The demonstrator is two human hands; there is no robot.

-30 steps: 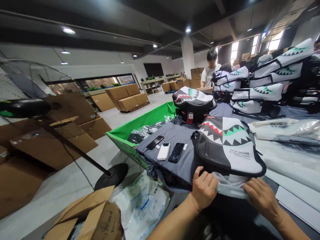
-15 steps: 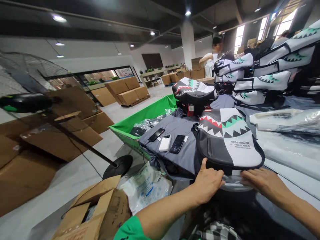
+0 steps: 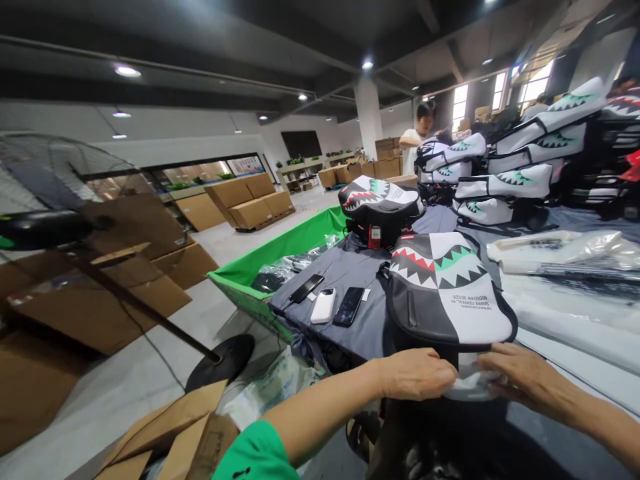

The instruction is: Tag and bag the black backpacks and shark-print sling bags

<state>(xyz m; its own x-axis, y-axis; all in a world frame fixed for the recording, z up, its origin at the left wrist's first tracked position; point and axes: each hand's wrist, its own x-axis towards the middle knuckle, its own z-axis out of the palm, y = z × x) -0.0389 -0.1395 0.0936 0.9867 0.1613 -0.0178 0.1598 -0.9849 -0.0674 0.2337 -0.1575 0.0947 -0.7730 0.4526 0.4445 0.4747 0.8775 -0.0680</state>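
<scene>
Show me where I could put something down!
Bare grey cloth lies between the phones and the near bag, and up toward the far bag. It's crowded where the left hand and right hand hold clear plastic, and by the stacked bags.

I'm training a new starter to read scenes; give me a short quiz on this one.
1. True or false: the white device lies between two black phones.
2. What do the left hand and right hand hold by the near edge of the backpack: (a) a marker, (b) clear plastic, (c) scissors?
3. Fill in: the bin beside the cloth-covered table is ____ inside.

Key: 1 true; 2 b; 3 green.
</scene>
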